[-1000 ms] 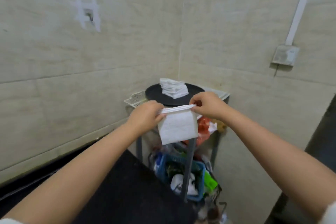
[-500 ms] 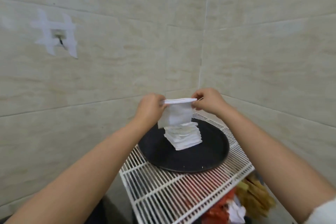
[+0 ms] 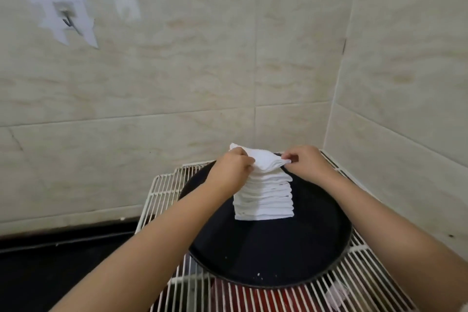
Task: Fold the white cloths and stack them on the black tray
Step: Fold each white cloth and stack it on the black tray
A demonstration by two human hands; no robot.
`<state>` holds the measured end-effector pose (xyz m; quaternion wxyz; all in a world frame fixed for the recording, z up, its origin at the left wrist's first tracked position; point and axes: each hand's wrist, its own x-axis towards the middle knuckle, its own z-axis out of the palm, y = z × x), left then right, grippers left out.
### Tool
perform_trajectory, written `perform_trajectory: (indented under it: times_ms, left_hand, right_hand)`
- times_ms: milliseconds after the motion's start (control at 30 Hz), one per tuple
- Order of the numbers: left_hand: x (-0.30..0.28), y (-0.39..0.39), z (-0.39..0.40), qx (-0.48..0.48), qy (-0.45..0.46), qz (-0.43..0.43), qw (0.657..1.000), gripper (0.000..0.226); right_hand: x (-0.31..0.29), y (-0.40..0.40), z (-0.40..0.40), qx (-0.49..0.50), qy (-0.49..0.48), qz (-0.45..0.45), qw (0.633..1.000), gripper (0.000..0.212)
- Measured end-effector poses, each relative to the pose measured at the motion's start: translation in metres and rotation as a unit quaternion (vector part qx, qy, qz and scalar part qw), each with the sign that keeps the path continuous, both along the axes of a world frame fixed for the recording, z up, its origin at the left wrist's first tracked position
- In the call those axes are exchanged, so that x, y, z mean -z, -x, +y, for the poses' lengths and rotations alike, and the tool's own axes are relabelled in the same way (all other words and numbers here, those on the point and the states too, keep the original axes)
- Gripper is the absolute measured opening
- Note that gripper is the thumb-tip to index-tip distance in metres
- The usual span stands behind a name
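Observation:
A round black tray [image 3: 273, 258] rests on a white wire rack [image 3: 162, 192] in the corner of two tiled walls. On the tray stands a tall stack of folded white cloths [image 3: 264, 197]. A folded white cloth [image 3: 266, 161] lies flat on top of the stack. My left hand [image 3: 233, 167] pinches its left edge and my right hand [image 3: 304, 161] pinches its right corner. Both forearms reach in over the tray from below.
Beige tiled walls close in behind and to the right. A hook [image 3: 67, 20] with white tape marks sits on the left wall. Red items [image 3: 253, 297] show through the rack below. A dark surface [image 3: 63, 261] lies at lower left.
The cloth hung down from both hands above the stack; now it lies flat on the stack's top with both hands lowered. The view has moved closer to the tray.

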<state>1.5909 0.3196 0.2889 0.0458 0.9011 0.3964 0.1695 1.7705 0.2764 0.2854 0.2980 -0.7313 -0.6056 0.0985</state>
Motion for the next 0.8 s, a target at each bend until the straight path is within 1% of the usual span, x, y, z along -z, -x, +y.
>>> perform_trajectory:
  times_ms: [67,133,233,300,400,500,567,667,800]
  left_hand:
    - [0.003,0.002,-0.005,-0.012,-0.002,0.030,0.999,0.032]
    - [0.003,0.005,-0.007,-0.029,-0.005,0.041,0.999,0.031]
    - [0.003,0.013,-0.010,-0.053,0.001,0.032,0.998,0.031]
    - [0.001,0.019,-0.015,-0.060,0.011,0.030,0.998,0.030]
    - [-0.002,0.031,-0.025,-0.073,0.022,0.035,0.996,0.030]
    - [-0.002,0.057,-0.038,-0.102,0.011,0.043,0.994,0.033]
    - [-0.003,0.087,-0.050,-0.130,0.000,0.055,0.990,0.035]
    - [-0.010,0.156,-0.075,-0.186,-0.018,0.071,0.980,0.040]
    - [-0.022,0.293,-0.134,-0.304,-0.048,0.110,0.945,0.048]
  right_hand:
    - [0.008,-0.005,-0.006,-0.027,0.016,0.010,0.999,0.017]
    - [0.012,-0.006,-0.012,-0.053,0.022,0.005,0.998,0.017]
    - [0.013,-0.005,-0.019,-0.071,0.012,-0.006,0.997,0.014]
    - [0.009,-0.004,-0.023,-0.084,0.028,-0.021,0.996,0.013]
    - [0.001,0.001,-0.030,-0.063,0.057,-0.055,0.995,0.016]
    - [-0.011,0.020,-0.036,-0.027,0.047,-0.131,0.990,0.023]
    - [-0.023,0.052,-0.042,-0.028,0.039,-0.173,0.984,0.030]
    - [-0.035,0.127,-0.048,-0.082,-0.007,-0.209,0.975,0.032]
    - [-0.043,0.277,-0.066,-0.197,-0.037,-0.231,0.952,0.046]
